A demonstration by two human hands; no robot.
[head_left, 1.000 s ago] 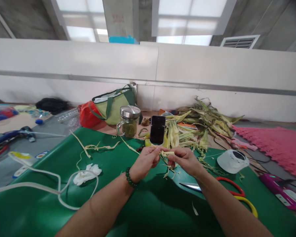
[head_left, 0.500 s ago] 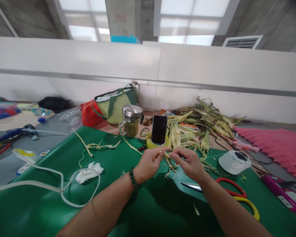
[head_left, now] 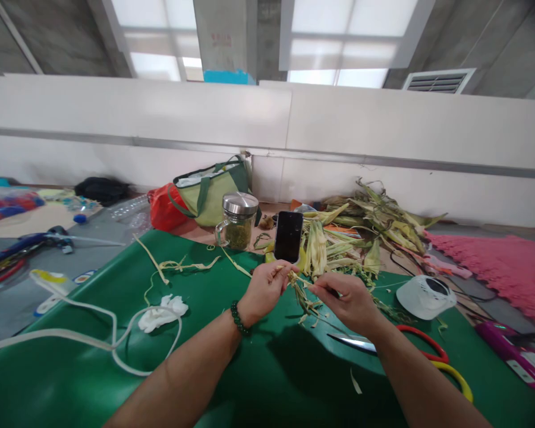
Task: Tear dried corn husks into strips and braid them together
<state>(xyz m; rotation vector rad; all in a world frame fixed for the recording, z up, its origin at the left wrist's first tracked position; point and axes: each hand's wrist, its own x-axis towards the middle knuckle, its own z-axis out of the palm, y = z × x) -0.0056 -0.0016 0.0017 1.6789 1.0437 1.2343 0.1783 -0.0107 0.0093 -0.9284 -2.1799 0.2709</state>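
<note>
Between my hands runs a thin pale strip of corn husk [head_left: 301, 279]. My left hand [head_left: 266, 290], with a green bead bracelet on the wrist, pinches one end. My right hand [head_left: 345, 299] is closed on the other end, lower and to the right. Small husk shreds [head_left: 310, 306] lie just beneath the strip. Behind my hands a phone [head_left: 288, 236] leans upright on a yellow stand, beside a bundle of pale husks [head_left: 316, 246]. Under my right forearm lie scissors [head_left: 421, 342] with a red and a yellow handle loop.
A lidded glass mug [head_left: 238, 226] stands behind my left hand, near a green bag [head_left: 214, 193]. More husks [head_left: 383, 217] heap up at the back right. A white roll holder [head_left: 425, 297] sits right; a white cable [head_left: 71, 337] and tissue [head_left: 163, 313] lie left on the green mat [head_left: 232, 380].
My hands have moved apart, the right one lower and to the right, the left one slightly left. The strip between them now shows more clearly.
</note>
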